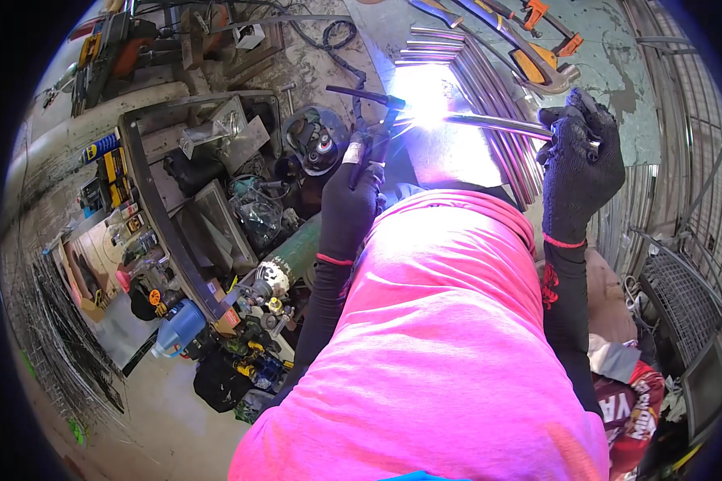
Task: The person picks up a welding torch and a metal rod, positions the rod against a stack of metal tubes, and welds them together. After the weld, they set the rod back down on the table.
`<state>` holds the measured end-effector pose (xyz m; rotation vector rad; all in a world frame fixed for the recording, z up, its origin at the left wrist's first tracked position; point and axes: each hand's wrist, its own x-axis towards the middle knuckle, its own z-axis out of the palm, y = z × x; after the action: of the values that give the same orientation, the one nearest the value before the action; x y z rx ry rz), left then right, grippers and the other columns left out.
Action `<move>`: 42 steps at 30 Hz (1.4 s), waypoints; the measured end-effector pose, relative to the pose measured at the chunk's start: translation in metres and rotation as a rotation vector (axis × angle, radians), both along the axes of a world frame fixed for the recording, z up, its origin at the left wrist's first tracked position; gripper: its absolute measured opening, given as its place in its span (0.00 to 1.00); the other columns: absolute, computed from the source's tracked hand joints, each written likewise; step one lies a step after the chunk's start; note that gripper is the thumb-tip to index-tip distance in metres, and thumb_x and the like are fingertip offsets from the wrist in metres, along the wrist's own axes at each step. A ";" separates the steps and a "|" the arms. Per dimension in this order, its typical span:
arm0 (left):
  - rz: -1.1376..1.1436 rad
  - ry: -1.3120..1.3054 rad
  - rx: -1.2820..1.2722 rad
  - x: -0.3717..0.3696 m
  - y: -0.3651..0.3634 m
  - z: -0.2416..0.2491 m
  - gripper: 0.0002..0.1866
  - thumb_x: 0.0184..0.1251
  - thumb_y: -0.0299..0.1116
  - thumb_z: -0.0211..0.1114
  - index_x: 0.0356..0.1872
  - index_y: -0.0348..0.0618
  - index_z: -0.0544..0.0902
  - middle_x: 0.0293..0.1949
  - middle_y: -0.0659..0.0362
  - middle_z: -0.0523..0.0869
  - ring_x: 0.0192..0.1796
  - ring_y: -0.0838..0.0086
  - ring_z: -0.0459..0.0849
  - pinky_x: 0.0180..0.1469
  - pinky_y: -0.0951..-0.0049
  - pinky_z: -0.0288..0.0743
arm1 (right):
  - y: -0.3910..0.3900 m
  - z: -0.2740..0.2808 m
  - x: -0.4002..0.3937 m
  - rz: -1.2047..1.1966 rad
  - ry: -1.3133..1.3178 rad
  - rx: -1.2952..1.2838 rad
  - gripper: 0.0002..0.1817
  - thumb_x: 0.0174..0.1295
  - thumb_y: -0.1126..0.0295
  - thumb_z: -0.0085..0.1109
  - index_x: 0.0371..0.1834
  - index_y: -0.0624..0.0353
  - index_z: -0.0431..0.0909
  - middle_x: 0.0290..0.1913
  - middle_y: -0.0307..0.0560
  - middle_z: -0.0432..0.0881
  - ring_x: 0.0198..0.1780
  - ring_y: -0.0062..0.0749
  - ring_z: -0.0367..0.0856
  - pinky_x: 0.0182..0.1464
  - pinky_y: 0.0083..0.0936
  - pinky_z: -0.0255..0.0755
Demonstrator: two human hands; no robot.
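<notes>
My left hand [350,204], in a black glove, is closed around a TIG welding torch [391,120] with a long dark back cap. A glaring white-blue arc [425,103] burns at the torch head and washes out what lies there. From that glare a shiny metal tube [497,122] runs right into my gloved right hand [582,160], whose fingers are wrapped around its end. Below the arc lies a bright flat metal plate [457,159]. Several bent metal tubes [489,104] are lined up side by side just beyond it.
A hammer [549,74] and orange clamps [568,44] lie at the far right of the table [614,76]. To the left stand a cluttered metal-framed bin [148,192], a green gas cylinder [297,256] and a blue jug [180,327]. Mesh panels [682,280] line the right.
</notes>
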<state>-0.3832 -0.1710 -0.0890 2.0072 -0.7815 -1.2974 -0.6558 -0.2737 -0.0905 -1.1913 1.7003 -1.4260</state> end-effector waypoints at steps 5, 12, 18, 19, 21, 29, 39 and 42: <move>-0.028 -0.028 0.074 0.007 -0.002 -0.004 0.19 0.79 0.38 0.66 0.58 0.32 0.84 0.35 0.59 0.85 0.27 0.78 0.84 0.28 0.75 0.77 | -0.002 0.021 0.008 -0.022 -0.183 0.079 0.14 0.71 0.71 0.69 0.57 0.63 0.86 0.37 0.45 0.91 0.31 0.22 0.87 0.27 0.20 0.78; -0.011 0.086 0.107 0.016 -0.004 -0.002 0.21 0.78 0.39 0.66 0.63 0.35 0.82 0.37 0.59 0.86 0.29 0.78 0.85 0.28 0.76 0.77 | -0.027 -0.019 -0.028 0.380 -0.743 0.025 0.18 0.75 0.72 0.65 0.64 0.67 0.80 0.47 0.53 0.91 0.30 0.24 0.83 0.35 0.22 0.78; 0.009 0.097 0.109 0.026 0.002 -0.007 0.21 0.78 0.38 0.64 0.66 0.38 0.81 0.38 0.59 0.87 0.29 0.79 0.84 0.28 0.78 0.75 | -0.046 -0.060 -0.035 0.389 -0.522 0.077 0.20 0.78 0.69 0.64 0.69 0.66 0.77 0.49 0.50 0.90 0.39 0.27 0.88 0.42 0.26 0.82; 0.011 0.097 0.106 0.026 0.002 -0.007 0.21 0.78 0.38 0.64 0.66 0.38 0.81 0.38 0.59 0.87 0.29 0.79 0.84 0.28 0.78 0.75 | -0.051 -0.064 -0.034 0.367 -0.528 0.078 0.21 0.78 0.69 0.64 0.69 0.66 0.77 0.49 0.49 0.91 0.40 0.26 0.88 0.42 0.26 0.82; 0.028 0.096 0.070 0.026 0.003 -0.002 0.18 0.78 0.38 0.64 0.61 0.37 0.82 0.38 0.59 0.87 0.29 0.79 0.84 0.28 0.78 0.74 | -0.055 -0.052 -0.026 0.358 -0.507 0.076 0.23 0.78 0.64 0.66 0.69 0.65 0.78 0.46 0.45 0.90 0.40 0.22 0.86 0.41 0.23 0.80; 0.078 0.215 0.050 0.030 0.004 -0.012 0.19 0.79 0.37 0.64 0.63 0.38 0.80 0.36 0.59 0.85 0.29 0.78 0.83 0.27 0.76 0.73 | -0.092 -0.066 -0.007 0.438 -0.442 0.134 0.15 0.72 0.66 0.71 0.56 0.61 0.83 0.41 0.37 0.87 0.36 0.18 0.84 0.41 0.20 0.78; 0.072 0.182 0.076 0.038 -0.003 -0.011 0.19 0.76 0.39 0.65 0.56 0.34 0.81 0.40 0.56 0.88 0.31 0.75 0.87 0.30 0.74 0.79 | -0.117 -0.078 -0.013 0.511 -0.274 0.230 0.16 0.75 0.58 0.69 0.51 0.61 0.84 0.39 0.35 0.88 0.36 0.17 0.86 0.38 0.19 0.80; 0.023 0.144 0.064 0.038 -0.007 -0.009 0.18 0.76 0.40 0.65 0.53 0.33 0.81 0.41 0.56 0.88 0.31 0.75 0.87 0.30 0.73 0.79 | -0.124 -0.088 -0.009 0.513 -0.321 0.233 0.19 0.77 0.54 0.66 0.55 0.60 0.85 0.37 0.33 0.84 0.35 0.14 0.79 0.37 0.18 0.74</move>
<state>-0.3451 -0.1776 -0.0981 1.9410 -0.6547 -1.4520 -0.6646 -0.3980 -0.1781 -1.0956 1.1900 -1.0078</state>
